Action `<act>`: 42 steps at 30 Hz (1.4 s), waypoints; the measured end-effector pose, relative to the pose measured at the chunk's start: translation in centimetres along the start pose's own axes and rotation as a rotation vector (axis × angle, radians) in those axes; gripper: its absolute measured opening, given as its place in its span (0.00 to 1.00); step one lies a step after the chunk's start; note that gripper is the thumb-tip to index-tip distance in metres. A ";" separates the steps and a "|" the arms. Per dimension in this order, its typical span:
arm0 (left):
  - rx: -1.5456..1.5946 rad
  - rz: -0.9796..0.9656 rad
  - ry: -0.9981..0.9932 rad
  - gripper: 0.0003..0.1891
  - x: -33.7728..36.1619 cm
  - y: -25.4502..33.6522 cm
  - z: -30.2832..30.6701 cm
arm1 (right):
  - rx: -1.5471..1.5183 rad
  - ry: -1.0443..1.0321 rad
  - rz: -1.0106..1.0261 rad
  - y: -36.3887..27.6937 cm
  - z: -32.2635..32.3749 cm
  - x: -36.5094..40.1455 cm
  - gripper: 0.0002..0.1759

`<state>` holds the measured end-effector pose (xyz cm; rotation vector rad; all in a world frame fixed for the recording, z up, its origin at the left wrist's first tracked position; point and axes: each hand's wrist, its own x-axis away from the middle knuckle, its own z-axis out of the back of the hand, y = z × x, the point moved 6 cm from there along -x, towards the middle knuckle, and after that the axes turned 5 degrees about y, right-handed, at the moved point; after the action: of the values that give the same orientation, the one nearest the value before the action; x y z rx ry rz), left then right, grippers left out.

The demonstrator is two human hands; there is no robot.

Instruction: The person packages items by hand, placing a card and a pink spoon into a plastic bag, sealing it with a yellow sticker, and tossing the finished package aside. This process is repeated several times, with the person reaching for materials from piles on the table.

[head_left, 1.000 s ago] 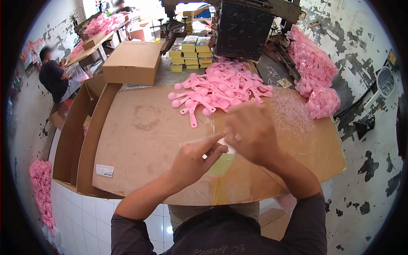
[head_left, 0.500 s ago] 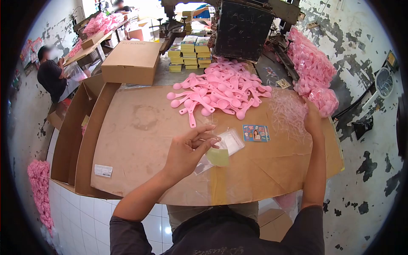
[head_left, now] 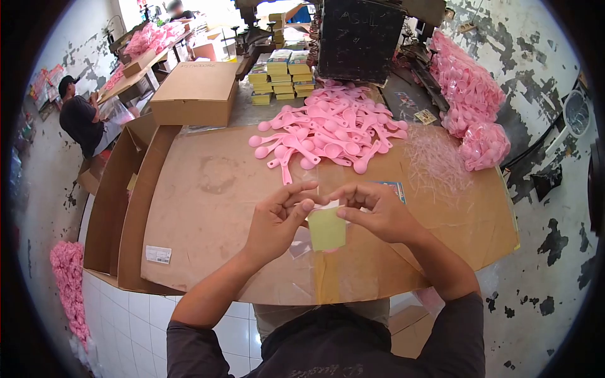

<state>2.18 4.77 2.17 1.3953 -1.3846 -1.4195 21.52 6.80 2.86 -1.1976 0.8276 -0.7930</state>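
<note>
A small yellow-green card (head_left: 327, 230) is held upright over the cardboard sheet (head_left: 195, 227). My left hand (head_left: 277, 220) pinches its left upper edge, and my right hand (head_left: 372, 211) pinches its right upper corner. Something whitish and a bit of pink show at the card's edges, too small to make out. Clear plastic (head_left: 301, 243) lies below my left fingers. Behind my right hand a blue printed card (head_left: 395, 189) is partly hidden. Pink plastic spoons (head_left: 334, 129) are heaped beyond both hands.
Stacked card bundles (head_left: 279, 66) and a closed carton (head_left: 195, 91) stand at the back. Thin pink strands (head_left: 438, 164) and bagged pink spoons (head_left: 484, 146) lie on the right. An open carton (head_left: 104, 214) is at the left edge. Another person (head_left: 82, 120) sits farther left.
My right hand has come from the bagged spoons at the right to the card's right side. The card now faces up more fully between both hands. The view has shifted slightly.
</note>
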 end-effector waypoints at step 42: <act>-0.229 -0.008 -0.055 0.13 -0.2 -2.5 0.5 | -0.178 0.085 -0.037 3.1 2.4 -0.1 0.10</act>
<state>2.22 5.50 -0.25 1.2238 -1.2081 -1.5771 23.86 8.57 0.24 -1.3468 0.9638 -0.8185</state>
